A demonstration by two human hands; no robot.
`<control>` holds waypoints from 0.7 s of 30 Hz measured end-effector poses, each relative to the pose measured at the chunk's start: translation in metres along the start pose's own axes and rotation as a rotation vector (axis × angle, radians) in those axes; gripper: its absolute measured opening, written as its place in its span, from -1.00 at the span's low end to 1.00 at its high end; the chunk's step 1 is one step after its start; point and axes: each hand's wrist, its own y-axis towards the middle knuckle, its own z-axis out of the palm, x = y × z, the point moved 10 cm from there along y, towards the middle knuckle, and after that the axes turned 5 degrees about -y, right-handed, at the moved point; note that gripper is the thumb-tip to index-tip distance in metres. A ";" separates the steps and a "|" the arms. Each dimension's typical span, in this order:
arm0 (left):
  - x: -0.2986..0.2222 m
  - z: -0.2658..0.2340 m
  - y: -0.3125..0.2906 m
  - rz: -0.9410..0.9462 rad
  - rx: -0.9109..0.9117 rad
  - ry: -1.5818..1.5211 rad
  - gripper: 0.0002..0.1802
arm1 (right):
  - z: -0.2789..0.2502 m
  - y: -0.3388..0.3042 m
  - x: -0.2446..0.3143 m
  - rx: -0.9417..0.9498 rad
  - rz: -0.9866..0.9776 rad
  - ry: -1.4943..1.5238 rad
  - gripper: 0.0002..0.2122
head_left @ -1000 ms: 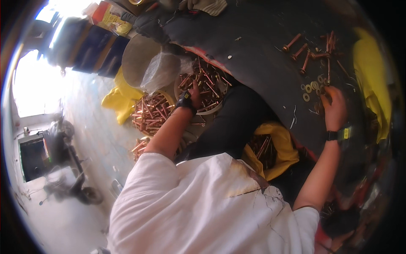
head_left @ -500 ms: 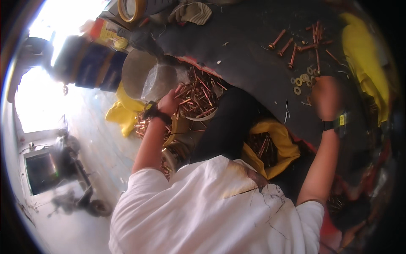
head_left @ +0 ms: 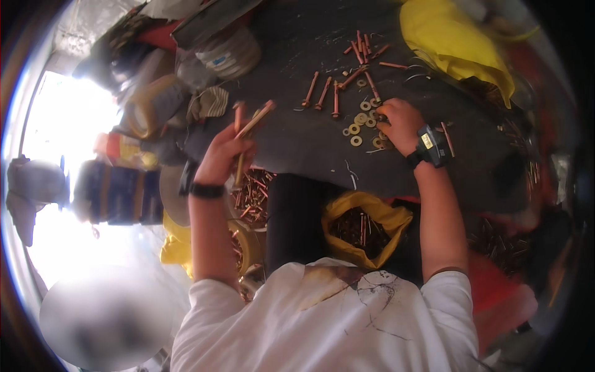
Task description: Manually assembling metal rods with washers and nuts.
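My left hand (head_left: 226, 155) is raised over the left part of the dark work surface, closed round several long copper-coloured bolts (head_left: 255, 119) that stick out between the fingers at different angles. On the right, my right hand (head_left: 401, 124) rests at the edge of a small pile of brass-coloured washers (head_left: 361, 119). Its thumb and fingers are pinched together, and what is between them is too small to make out. Just beyond the washers lie loose bolts (head_left: 336, 100), some apart in a row and others heaped (head_left: 361, 49).
A yellow sack (head_left: 396, 226) holding bolts stands open near my lap. Left of it is a container of copper-coloured bolts (head_left: 251, 201). Another yellow sack (head_left: 458, 46) lies at the far right. A striped glove (head_left: 214, 101) and a whitish tub (head_left: 229, 56) are at the far left.
My left hand has come up out of the bolt container and over the work surface, now with several bolts in it. My right hand stays by the washers. The view has shifted.
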 end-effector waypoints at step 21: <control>-0.036 0.072 0.130 0.514 -0.449 0.260 -0.82 | 0.002 -0.004 -0.014 0.108 0.029 -0.046 -0.77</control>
